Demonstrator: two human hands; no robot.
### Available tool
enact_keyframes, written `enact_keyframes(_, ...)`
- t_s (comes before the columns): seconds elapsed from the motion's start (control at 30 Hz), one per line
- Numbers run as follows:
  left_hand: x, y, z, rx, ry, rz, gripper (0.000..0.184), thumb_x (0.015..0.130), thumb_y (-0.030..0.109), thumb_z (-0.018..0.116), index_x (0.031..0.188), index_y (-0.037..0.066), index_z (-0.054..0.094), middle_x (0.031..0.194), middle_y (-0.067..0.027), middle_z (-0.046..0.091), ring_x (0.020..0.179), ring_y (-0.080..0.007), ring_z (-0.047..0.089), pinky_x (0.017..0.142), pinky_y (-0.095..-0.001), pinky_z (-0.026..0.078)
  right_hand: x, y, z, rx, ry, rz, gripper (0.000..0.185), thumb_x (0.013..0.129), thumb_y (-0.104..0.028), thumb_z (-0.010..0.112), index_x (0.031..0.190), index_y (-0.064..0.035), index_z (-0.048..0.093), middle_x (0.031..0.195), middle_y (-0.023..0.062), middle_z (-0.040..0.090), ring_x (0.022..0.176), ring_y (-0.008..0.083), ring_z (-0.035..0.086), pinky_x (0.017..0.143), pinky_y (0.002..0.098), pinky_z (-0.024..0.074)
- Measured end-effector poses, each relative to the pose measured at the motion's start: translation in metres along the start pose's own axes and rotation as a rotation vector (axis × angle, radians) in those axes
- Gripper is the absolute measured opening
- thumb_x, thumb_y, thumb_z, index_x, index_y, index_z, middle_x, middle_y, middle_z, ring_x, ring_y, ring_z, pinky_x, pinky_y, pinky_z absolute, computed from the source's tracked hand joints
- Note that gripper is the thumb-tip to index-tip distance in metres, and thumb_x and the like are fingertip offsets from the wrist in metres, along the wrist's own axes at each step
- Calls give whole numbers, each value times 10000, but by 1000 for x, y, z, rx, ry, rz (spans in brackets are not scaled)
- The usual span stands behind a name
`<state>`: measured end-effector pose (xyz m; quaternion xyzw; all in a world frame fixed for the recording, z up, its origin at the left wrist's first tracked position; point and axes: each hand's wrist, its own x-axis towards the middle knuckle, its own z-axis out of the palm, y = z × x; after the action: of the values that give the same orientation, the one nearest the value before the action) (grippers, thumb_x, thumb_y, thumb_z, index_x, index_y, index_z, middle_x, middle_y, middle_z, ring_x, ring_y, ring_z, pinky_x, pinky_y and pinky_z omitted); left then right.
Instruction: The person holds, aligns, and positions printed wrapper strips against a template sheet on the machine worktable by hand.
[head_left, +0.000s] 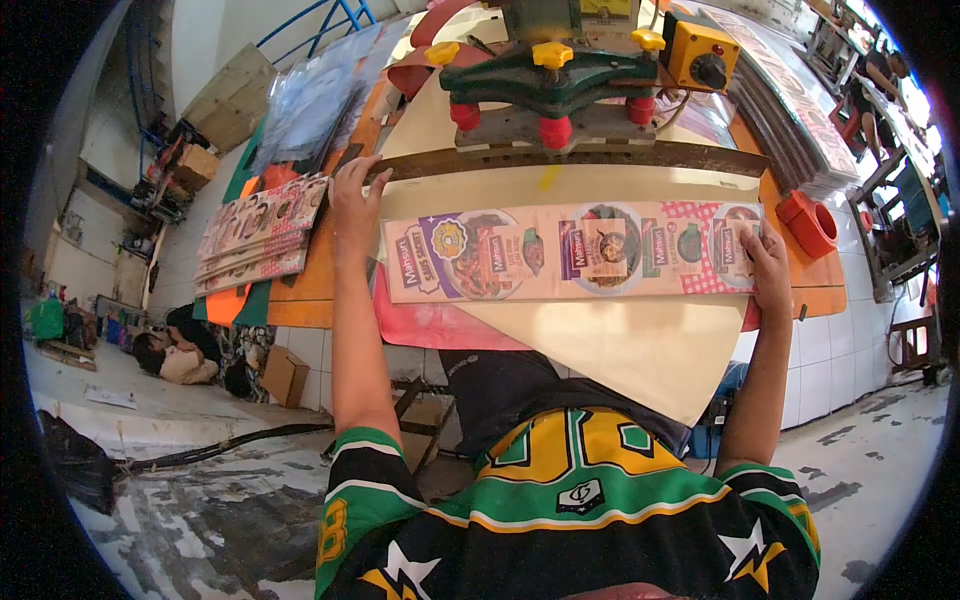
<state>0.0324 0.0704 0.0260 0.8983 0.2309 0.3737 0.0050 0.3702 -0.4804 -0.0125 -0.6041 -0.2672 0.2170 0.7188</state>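
Observation:
A long printed panel, pink with food pictures and "Mahsuri" lettering, lies crosswise in front of me on a cream sheet. My right hand grips its right end, thumb on top and the other fingers partly hidden. At the upper left corner of the sheet, my left hand has its thumb and fingers apart, close to the end of a long dark metal bar. Above the bar stands a green press head with yellow knobs and red feet.
A stack of similar printed panels sits at the left of the orange table, near clear plastic sheets. Right of me are a red-orange ring-shaped holder, a yellow control box and another panel stack. A person is low at left.

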Motion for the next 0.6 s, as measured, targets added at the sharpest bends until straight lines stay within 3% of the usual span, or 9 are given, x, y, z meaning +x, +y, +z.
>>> enact_keyframes(0.33,-5,3,4,-20,43,-10,335,1012,399,625,1227,155,705,1224,-74,675,1227,-303,591,1086,-571,375,1,0,1,-4,13,1,388,1044,-153,606,1374,44,555,1160,82,694,936,98,688,777,253,576)
enact_keyframes(0.6,-5,-5,8,-23,43,33,268,1024,313,617,1199,140,721,1190,-77,703,1189,-300,624,1029,-525,430,1,-3,5,19,14,0,371,1043,-156,612,1346,52,568,1149,84,701,927,99,690,777,249,577)
